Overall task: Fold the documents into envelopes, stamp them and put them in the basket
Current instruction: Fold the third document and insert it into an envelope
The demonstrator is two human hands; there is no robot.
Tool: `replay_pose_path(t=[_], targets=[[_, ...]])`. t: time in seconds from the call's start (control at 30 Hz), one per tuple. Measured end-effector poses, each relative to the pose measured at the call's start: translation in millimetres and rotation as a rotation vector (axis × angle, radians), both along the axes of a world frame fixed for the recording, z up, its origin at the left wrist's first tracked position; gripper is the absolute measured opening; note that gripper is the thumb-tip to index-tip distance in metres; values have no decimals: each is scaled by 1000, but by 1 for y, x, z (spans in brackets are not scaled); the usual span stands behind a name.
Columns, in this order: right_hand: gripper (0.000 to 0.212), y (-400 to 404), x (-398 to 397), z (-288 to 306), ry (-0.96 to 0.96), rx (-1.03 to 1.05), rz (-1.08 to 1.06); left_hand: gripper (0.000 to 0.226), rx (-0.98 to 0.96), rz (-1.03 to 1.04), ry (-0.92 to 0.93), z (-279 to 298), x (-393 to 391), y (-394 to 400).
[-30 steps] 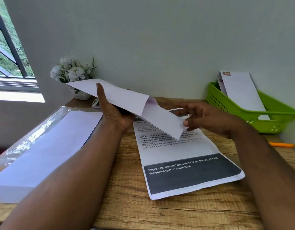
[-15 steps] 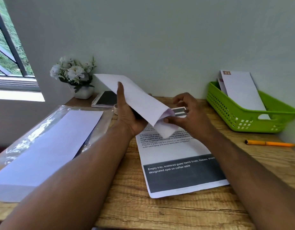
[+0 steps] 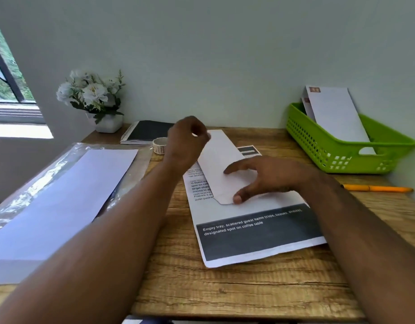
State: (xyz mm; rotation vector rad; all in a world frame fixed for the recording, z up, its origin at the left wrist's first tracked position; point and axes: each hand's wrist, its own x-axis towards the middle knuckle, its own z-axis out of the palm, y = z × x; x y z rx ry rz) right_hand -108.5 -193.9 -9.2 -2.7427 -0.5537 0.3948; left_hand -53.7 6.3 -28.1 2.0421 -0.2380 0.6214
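A white envelope point(image 3: 221, 160) lies flat on the printed document point(image 3: 255, 235) in the middle of the wooden table, its flap end toward me. My right hand point(image 3: 267, 176) presses on it, thumb at the flap end and index finger stretched across its middle. My left hand point(image 3: 185, 141) hovers at the envelope's far end with curled fingers. It is blurred, so I cannot tell whether it pinches anything. The green basket point(image 3: 342, 157) at the back right holds stamped envelopes point(image 3: 335, 113) leaning against the wall. A small roll of stamps point(image 3: 159, 145) sits just left of my left hand.
A stack of blank envelopes point(image 3: 61, 195) in clear plastic lies at the left. A black spiral notebook point(image 3: 148, 130) and a white flower pot point(image 3: 94, 99) stand at the back. An orange pen point(image 3: 377, 188) lies by the right edge.
The envelope, held up in both hands before, now lies on the document. My right hand has spread over it, and my left hand has come off its underside and risen.
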Motion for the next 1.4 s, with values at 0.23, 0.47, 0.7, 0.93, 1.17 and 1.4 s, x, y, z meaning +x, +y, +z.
replay_pose_path(t=[0.23,0.47,0.7,0.93,1.17,1.4], targets=[[75,0,0,-2,22,-7,7,30,529,-406,487,17,-26,-5],[58,7,5,-13,-209,117,-125,26,644,-464,534,11,-25,-3],[107,-1,16,-26,-203,-137,-258,29,754,-471,586,5,-17,-3],[146,-46,31,-26,-20,-150,-399,19,760,-506,592,6,-18,-5],[121,-39,25,-23,-36,-97,-400,13,742,-516,330,6,-36,-23],[100,-34,12,-16,-57,-59,-325,19,697,-432,211,-1,-45,-57]])
